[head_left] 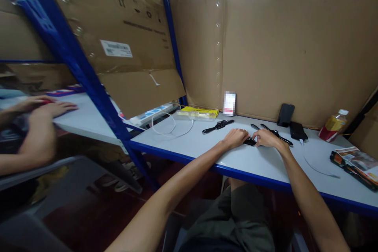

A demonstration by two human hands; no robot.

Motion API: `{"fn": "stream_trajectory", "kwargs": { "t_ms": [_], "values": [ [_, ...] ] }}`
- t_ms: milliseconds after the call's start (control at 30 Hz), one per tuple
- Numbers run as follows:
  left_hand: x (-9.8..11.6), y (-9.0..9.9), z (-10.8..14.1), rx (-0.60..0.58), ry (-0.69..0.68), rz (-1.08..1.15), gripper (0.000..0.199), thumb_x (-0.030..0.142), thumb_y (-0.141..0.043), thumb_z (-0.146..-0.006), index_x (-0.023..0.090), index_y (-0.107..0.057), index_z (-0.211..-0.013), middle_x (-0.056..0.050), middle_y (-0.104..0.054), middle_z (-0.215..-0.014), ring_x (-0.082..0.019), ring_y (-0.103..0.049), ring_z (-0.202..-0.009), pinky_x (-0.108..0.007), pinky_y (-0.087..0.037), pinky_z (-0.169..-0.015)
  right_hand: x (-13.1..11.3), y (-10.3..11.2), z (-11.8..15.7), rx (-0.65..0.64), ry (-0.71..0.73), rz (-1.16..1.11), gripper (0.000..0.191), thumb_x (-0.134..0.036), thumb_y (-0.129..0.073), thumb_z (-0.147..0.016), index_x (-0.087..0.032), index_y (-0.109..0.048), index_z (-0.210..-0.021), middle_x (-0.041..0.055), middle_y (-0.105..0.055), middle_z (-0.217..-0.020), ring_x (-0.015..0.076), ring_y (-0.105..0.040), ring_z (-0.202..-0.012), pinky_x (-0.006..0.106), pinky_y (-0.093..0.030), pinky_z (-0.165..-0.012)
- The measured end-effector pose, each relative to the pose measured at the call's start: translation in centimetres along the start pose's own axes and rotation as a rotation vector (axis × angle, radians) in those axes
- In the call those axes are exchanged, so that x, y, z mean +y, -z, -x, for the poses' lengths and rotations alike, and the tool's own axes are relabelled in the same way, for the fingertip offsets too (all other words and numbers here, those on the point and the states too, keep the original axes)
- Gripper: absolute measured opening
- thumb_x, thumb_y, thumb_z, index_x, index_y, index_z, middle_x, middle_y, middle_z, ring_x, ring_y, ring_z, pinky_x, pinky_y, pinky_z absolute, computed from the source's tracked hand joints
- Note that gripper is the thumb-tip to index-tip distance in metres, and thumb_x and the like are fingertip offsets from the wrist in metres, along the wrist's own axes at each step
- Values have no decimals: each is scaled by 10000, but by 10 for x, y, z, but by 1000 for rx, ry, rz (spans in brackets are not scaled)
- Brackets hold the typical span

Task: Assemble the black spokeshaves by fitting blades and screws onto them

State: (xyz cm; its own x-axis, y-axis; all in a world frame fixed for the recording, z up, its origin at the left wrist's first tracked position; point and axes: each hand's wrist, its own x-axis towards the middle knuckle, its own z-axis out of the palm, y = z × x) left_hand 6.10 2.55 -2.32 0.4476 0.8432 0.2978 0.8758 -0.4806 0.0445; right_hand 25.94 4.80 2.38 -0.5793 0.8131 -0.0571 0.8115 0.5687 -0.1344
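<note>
On the table's front part, my left hand [235,138] is closed on a small black tool [250,141] with a bit of shiny metal on top. My right hand [266,138] has thumb and fingers pinched at its other side. Much of the tool is hidden by my fingers. Just behind my right hand lies a long black two-handled tool [277,132], like a spokeshave, beside another black handle end [254,126]. A similar black spokeshave-like tool [218,126] rests left of my left hand.
A phone with a lit screen [229,104] leans on the cardboard wall [295,55]. Further right are a dark phone [285,114], a power bank [298,130], a bottle [332,126] and packaging [356,165]. At left are a white cable [177,133] and another person's hands [53,107].
</note>
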Motion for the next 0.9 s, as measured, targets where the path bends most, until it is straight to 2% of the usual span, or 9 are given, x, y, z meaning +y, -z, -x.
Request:
{"fn": "stream_trajectory", "kwargs": {
  "t_ms": [267, 500, 800, 900],
  "values": [
    [-2, -3, 0, 37, -83, -20, 429, 388, -369, -1072, 181, -736, -995, -120, -749, -1000, -237, -695, -908, -302, -405, -745, -1, 6, 2, -50, 34, -30, 344, -179, -785, -744, -250, -800, -1080, 21, -743, -883, 173, -628, -773, 253, -380, -659],
    [-4, -3, -1, 84, 47, 9, 431, 386, -391, -1069, 182, -746, -936, -112, -760, -945, -227, -696, -861, -297, -369, -695, 3, 0, -3, -51, 5, -43, 373, -206, -810, -728, -230, -791, -1100, 34, -744, -893, 181, -635, -806, 250, -411, -703],
    [-7, -7, -3, 75, 52, 24, 444, 415, -397, -1064, 184, -754, -937, -121, -765, -957, -234, -699, -875, -299, -364, -696, 4, 1, -2, -51, 32, -44, 348, -218, -780, -744, -236, -786, -1092, 26, -750, -889, 182, -641, -792, 250, -425, -707],
    [-9, -9, -5, 64, 124, 14, 486, 431, -369, -1066, 183, -767, -937, -137, -764, -977, -242, -700, -894, -304, -379, -707, 4, 0, -2, 16, 65, -122, 329, -226, -702, -806, -212, -772, -1127, 15, -752, -847, 168, -648, -756, 238, -430, -695]
  ]
}}
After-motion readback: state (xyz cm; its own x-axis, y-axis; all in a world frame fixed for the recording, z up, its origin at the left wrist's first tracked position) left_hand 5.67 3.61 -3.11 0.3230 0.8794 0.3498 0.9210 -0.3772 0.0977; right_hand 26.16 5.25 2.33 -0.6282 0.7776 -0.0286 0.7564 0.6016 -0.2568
